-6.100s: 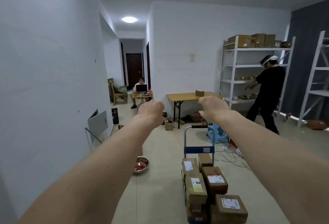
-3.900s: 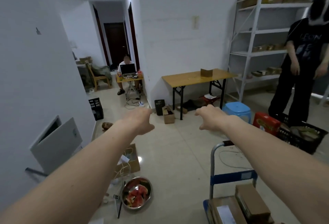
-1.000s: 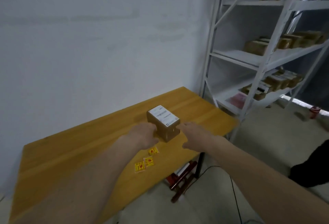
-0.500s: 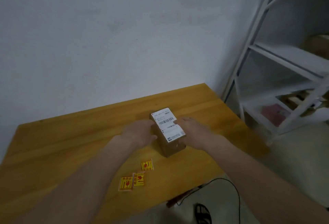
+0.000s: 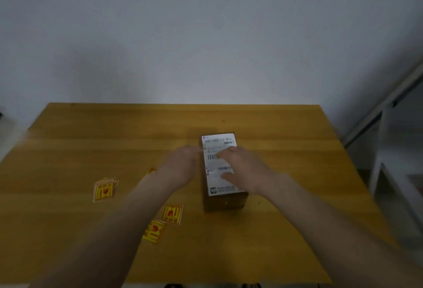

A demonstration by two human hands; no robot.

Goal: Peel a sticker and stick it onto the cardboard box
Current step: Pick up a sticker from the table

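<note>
A small cardboard box [image 5: 223, 200] stood right of the frame's centre on a yellow wooden surface [image 5: 91, 141], its long side running away from the camera and a white shipping label [image 5: 216, 150] covering its top. The right hand [image 5: 242, 169] lay flat on that label, its grip spread apart, with the fingers [image 5: 225, 153] over the barcode and the thumb lower down on the label. The left hand [image 5: 183, 164] sat against the box's left side; motion blur hid its fingertips, so whether its grip was apart or together could not be told. 3 yellow-and-red stickers lay on the surface to the left of the box: a sticker stack [image 5: 104, 189] at the left of the frame, well apart from the box, and 2 loose ones in the lower centre, the upper sticker [image 5: 172, 214] just beside the lower sticker [image 5: 154, 231], both partly under the left forearm. A small orange scrap [image 5: 151, 170] showed at the forearm's upper edge, too blurred to identify. A pale wall [image 5: 206, 35] filled the upper frame, and a white shelf frame [image 5: 386, 113] stood at the right edge.
</note>
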